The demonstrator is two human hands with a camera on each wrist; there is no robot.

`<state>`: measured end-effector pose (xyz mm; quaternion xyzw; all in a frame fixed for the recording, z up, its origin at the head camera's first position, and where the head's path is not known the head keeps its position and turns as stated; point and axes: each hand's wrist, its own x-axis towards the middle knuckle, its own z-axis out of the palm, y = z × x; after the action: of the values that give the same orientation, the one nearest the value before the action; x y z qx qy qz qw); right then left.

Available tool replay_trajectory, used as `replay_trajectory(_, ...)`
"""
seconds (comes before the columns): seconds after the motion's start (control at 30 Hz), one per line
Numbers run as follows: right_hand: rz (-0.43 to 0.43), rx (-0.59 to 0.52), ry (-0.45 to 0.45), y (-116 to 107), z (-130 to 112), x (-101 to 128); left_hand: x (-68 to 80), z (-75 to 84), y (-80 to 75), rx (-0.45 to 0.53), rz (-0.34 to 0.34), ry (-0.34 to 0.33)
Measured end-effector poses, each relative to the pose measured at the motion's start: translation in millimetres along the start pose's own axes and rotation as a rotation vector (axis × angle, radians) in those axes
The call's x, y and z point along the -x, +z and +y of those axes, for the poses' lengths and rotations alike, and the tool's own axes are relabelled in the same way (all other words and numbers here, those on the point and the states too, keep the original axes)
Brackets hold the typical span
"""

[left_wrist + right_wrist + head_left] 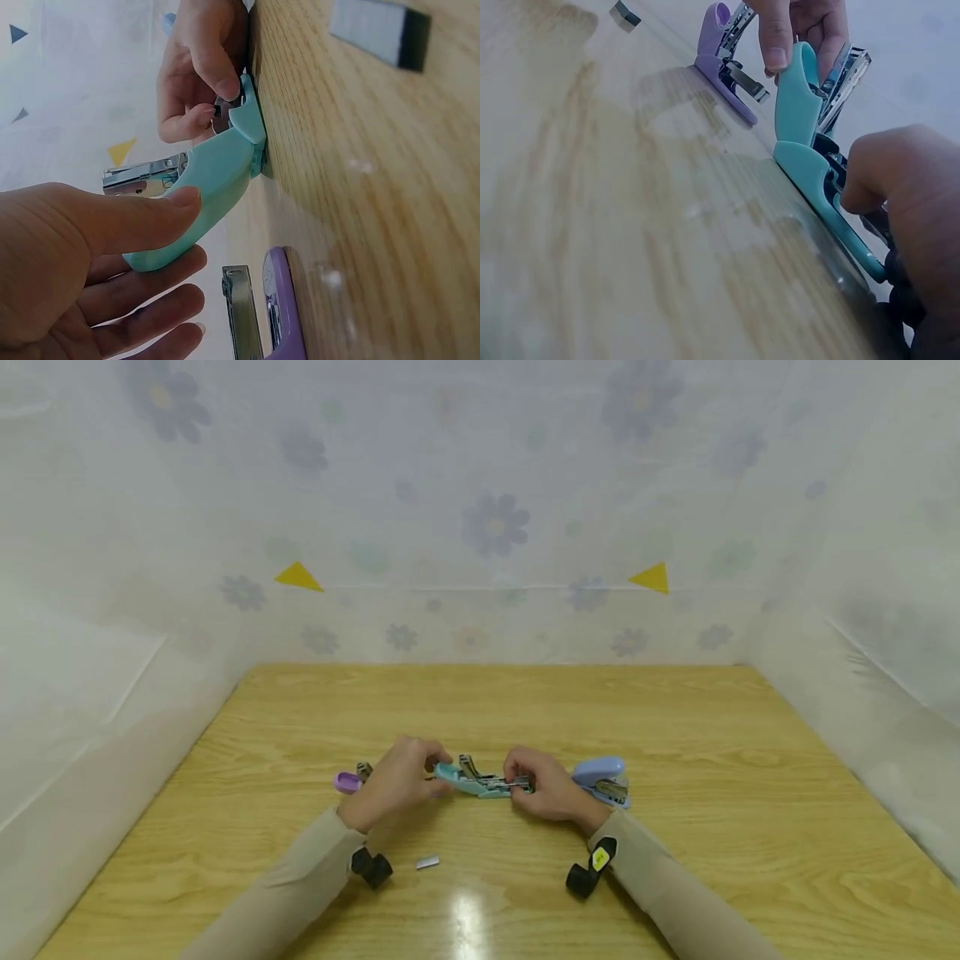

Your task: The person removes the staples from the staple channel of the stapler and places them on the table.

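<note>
A teal stapler (459,779) lies opened out on the wooden table, its cover swung back to the left and its metal parts exposed. My left hand (401,783) holds the cover's end between thumb and fingers; in the left wrist view the thumb (161,214) lies along the teal shell. At the base end, my right hand (549,787) curls its fingers and pinches the stapler's metal rail with thumb and forefinger. That pinch is partly hidden in the right wrist view, behind the hand. A metal arm (844,86) sticks up beside the raised cover.
A purple stapler (347,782), also opened, stands just beyond my left hand. To the right, a blue stapler (600,768) sits behind my right wrist. One short strip of staples (427,862) lies nearer me on the table (480,710). Flowered sheeting (495,527) surrounds the table's back and sides.
</note>
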<state>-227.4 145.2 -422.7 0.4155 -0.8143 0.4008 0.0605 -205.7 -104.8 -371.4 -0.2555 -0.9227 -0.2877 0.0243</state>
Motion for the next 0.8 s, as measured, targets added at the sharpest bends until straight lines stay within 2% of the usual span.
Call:
replay_trajectory(0.13,0.003,-0.088,0.037,-7.4,-20.7,-1.7,1.6,-2.3,1.8,-0.005,0.002,0.001)
replay_trajectory(0.43,0.066,-0.169,0.09,-8.0,-19.6,1.9,2.0,-1.7,2.0,-0.006,0.011,0.008)
replay_trajectory(0.63,0.079,-0.143,0.115,-7.2,-20.9,9.0,0.9,-0.8,1.6,-0.026,0.0,0.01)
replay_trajectory(0.8,0.112,-0.105,0.177,-6.4,-25.5,12.9,-0.1,0.0,0.4,-0.04,0.011,0.013)
